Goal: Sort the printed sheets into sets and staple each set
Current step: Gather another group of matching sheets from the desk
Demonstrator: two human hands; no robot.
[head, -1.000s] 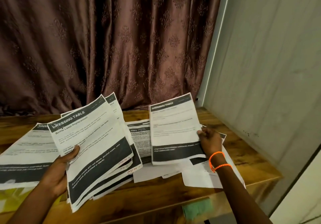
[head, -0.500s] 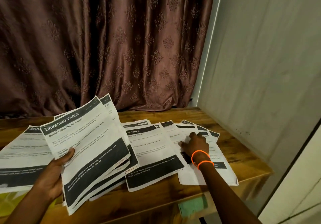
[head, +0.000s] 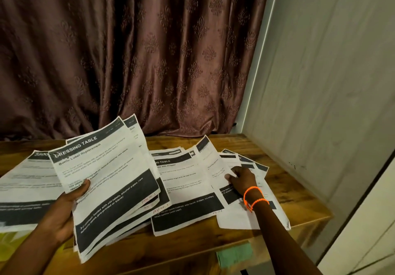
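The left hand [head: 64,208] grips a fanned stack [head: 111,180] of at least three sheets above the tabletop [head: 295,191]. The right hand [head: 241,178] pinches one lifted sheet [head: 211,165] among several overlapping sheets lying at right; one more sheet [head: 25,191] lies far left.

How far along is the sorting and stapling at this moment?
Early sorting. The left hand grips a fanned stack of black-banded printed sheets, a partly gathered set. The right hand lifts one sheet from the loose sheets spread on the wooden table. No stapler is in view; stapling looks not yet begun.
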